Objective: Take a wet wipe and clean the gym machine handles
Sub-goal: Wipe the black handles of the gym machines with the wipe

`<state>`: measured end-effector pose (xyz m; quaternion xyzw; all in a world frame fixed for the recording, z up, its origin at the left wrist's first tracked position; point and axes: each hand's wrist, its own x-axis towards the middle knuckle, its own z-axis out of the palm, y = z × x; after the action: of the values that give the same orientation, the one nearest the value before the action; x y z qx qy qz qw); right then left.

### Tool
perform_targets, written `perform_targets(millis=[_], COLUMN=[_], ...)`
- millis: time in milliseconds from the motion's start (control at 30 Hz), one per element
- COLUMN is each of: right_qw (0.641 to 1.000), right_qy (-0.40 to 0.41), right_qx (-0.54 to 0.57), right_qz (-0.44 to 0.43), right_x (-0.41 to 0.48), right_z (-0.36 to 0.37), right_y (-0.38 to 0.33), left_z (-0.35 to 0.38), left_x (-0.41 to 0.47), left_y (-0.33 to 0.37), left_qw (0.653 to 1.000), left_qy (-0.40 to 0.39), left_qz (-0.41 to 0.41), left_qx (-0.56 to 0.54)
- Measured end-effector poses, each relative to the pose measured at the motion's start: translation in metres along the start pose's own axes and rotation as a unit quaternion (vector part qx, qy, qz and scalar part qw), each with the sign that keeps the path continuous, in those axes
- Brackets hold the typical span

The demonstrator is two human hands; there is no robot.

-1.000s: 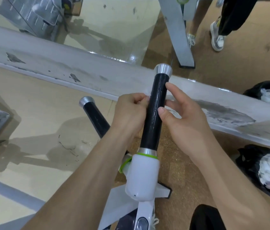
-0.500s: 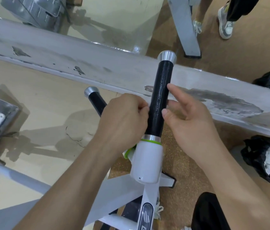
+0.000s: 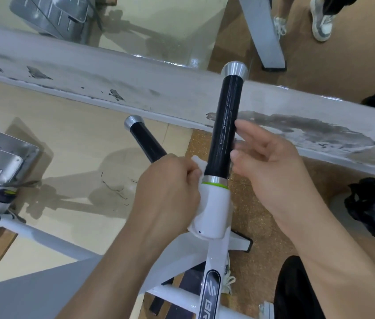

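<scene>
Now, from the left: the second handle (image 3: 145,140) pokes out behind the left hand (image 3: 168,192), whose fingers curl round the white wet wipe (image 3: 199,165), holding it at the base of the near black handle (image 3: 225,125). The right hand (image 3: 271,169) is just beside that grip, fingers loose and blurred, holding nothing. A black bag (image 3: 363,203) lies far right.

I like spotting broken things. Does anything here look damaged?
Yes. The white ledge behind the black handle has chipped, worn paint: a big grey patch to the right of the handle and smaller chips to the left.
</scene>
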<state>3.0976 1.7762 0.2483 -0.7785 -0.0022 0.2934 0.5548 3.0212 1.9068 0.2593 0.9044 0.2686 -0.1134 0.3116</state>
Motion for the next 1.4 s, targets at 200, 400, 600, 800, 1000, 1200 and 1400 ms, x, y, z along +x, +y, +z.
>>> perform_targets(millis=[200,400,600,800,1000,1200,1400], right_qw=[0.986,0.934,0.948,0.972,0.937,0.96,0.945], right_qy=[0.028,0.047,0.078,0.095,0.174,0.156,0.16], right_qx=[0.162,0.352,0.308,0.209,0.302,0.233,0.285], right_qz=[-0.019,0.049,0.014,-0.038,-0.014,-0.01,0.026], right_x=[-0.034,-0.052,-0.045,-0.041,-0.005,-0.02,-0.014], right_z=[-0.003,-0.003,0.024,0.02,0.024,0.025,0.036], right_y=[0.002,0.02,0.037,0.048,0.039,0.046,0.05], left_z=[-0.009,0.015,0.038,0.042,0.041,0.042,0.044], left_x=[-0.019,-0.033,-0.007,-0.006,-0.006,-0.006,-0.005], left_y=[0.015,0.029,0.031,0.032,0.034,0.035,0.032], left_qw=[0.987,0.975,0.97,0.963,0.965,0.963,0.96], left_qy=[0.087,0.111,0.165,0.172,0.176,0.169,0.177], left_qz=[0.037,0.142,0.03,-0.011,-0.022,-0.033,-0.029], left_qx=[-0.128,-0.128,-0.178,-0.208,-0.195,-0.208,-0.214])
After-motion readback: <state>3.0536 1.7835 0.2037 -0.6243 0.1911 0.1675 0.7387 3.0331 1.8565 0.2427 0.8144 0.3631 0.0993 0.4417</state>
